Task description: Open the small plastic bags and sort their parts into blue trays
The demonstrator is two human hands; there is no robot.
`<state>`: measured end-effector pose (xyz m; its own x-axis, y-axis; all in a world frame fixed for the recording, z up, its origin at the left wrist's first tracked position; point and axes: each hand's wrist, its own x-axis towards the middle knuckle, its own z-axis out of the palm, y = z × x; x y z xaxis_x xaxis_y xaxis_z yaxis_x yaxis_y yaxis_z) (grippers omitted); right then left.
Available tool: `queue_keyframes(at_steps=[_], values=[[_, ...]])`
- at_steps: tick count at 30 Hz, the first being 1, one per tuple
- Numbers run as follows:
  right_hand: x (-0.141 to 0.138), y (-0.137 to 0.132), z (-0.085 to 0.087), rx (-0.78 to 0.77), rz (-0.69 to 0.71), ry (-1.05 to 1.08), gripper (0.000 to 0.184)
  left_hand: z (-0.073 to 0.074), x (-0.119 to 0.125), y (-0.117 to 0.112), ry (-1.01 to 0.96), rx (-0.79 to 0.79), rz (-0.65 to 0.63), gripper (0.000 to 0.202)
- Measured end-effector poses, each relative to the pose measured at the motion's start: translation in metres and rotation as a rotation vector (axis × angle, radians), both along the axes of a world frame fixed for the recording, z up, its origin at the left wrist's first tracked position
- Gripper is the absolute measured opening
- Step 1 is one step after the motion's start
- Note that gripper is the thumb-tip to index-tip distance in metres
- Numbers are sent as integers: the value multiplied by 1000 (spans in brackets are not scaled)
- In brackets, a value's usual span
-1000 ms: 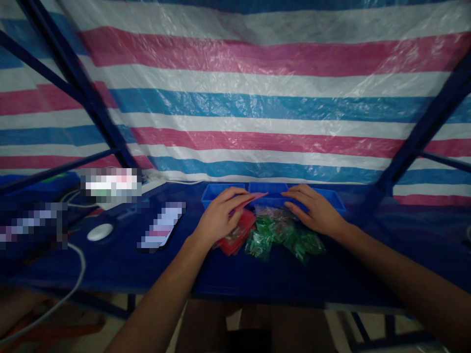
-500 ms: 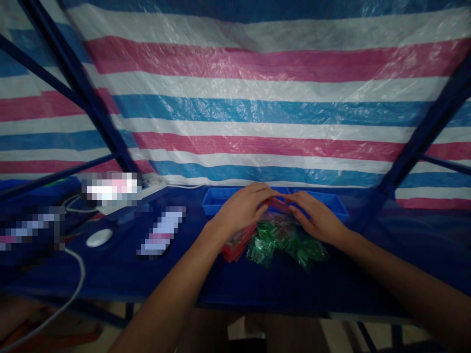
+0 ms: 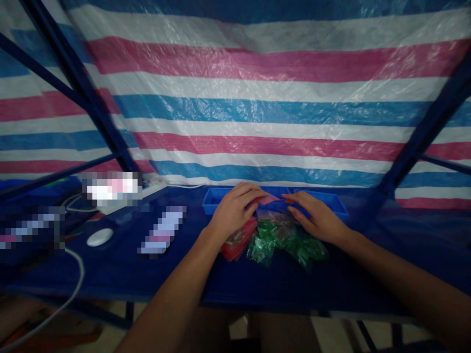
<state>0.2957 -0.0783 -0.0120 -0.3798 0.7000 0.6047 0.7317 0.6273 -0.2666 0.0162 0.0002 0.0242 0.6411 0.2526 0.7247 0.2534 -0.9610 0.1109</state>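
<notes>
The left hand (image 3: pixel 233 211) is closed in a narrow pinch, thumb under and fingers curled over, on one end of a small pink-red packet (image 3: pixel 270 198). The grip at the edge holds the packet flat and lifted clear of the heap below, just in front of the trays. The right hand (image 3: pixel 318 218) lies loosely open, fingers long and slightly spread, gripping nothing. Its forefinger tip reaches the packet's free end and seems to touch it, though the dim light leaves that unsure; it looks like a steadying touch, not a hold.

Under the left wrist sits a stack of red packets (image 3: pixel 238 241), and under the right palm a loose pile of green packets (image 3: pixel 290 241), the two touching in the middle. They lie by colour, each nearer one hand, so either hand can reach its own pile without crossing. A few clear, mixed-looking packets lie between the fingers and are too blurred to tell apart.

Just behind the hands, a row of shallow blue trays (image 3: pixel 215 198) stands side by side on the dark blue table (image 3: pixel 121 269). Further left are a white round object (image 3: pixel 99 237) and a pale cable (image 3: pixel 75 282) hanging over the edge. A pink, white and blue striped tarp (image 3: pixel 257 103) hangs behind on dark poles (image 3: pixel 79 83)
</notes>
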Motion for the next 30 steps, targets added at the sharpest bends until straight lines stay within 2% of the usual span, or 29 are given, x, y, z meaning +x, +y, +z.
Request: queue_keyframes(at_steps=[9, 22, 30], values=[[-1, -1, 0, -1, -3, -1, 44, -1, 3, -5, -25, -8, -4, 32], [-1, 0, 2, 4, 21, 39, 44, -2, 8, -12, 2, -152, 26, 28], [-8, -3, 3, -39, 37, 205, 19, -7, 13, -12, -51, -322, 38, 35]])
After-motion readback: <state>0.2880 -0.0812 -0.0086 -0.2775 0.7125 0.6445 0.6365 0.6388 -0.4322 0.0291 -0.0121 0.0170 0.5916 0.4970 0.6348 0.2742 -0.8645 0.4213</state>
